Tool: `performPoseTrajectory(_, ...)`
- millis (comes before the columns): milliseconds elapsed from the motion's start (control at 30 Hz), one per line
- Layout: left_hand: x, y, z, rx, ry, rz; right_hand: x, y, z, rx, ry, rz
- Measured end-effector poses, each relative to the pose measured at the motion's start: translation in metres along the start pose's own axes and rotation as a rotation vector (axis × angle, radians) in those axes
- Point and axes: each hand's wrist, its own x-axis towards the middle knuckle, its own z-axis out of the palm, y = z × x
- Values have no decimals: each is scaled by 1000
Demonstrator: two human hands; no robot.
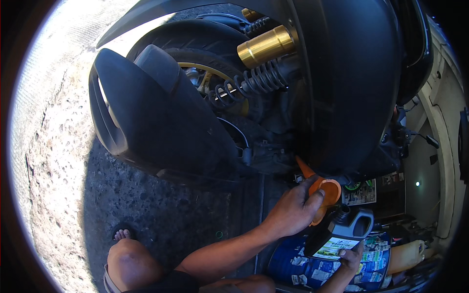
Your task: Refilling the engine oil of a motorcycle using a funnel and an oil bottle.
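Observation:
An orange plastic funnel is gripped at its rim by my left hand. Its narrow spout points up and left, in at the underside of a dark motor scooter's body panel; the spout's tip is hard to make out. My right hand holds a black plastic bottle of radiator coolant by its lower part, thumb over the label. The bottle's uncapped neck sits close beside the funnel's mouth. Whether liquid is flowing cannot be told.
A gold-bodied shock absorber, the rear tyre and a large black cover fill the upper left. Below the bottle stands a blue drum covered in stickers, with a yellowish jug beside it. Rough concrete lies underneath.

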Motion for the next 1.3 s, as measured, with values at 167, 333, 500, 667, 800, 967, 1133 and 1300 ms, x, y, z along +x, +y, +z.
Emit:
performPoseTrajectory(167, -1, 4, -2, -20, -18, -17, 0, -2, 0, -27, -19, 2)
performPoseTrajectory(333, -1, 2, -1, -14, -6, -6, 0, 1, -3, 15, 18, 16)
performPoseTrajectory(500, -1, 2, -1, -2, -8, -12, 0, 0, -3, -16, 14, 14)
performPoseTrajectory(667, -1, 4, -2, 2, -11, -17, 0, -1, -1, -30, -17, 11)
performPoseTrajectory(800, -1, 4, -3, -15, -26, -22, -1, -3, 1, -36, -11, 13)
performPoseTrajectory(967, -1, 3, -2, 7, -12, -4, 0, -3, 0, -27, -18, 13)
performPoseTrajectory(1133, 0, 3, -1, -4, -25, -12, -1, -5, -2, -51, -16, 29)
performPoseTrajectory(1300, 0, 0, 0, -9, 5, 17, 0, -3, -3, -56, -15, 13)
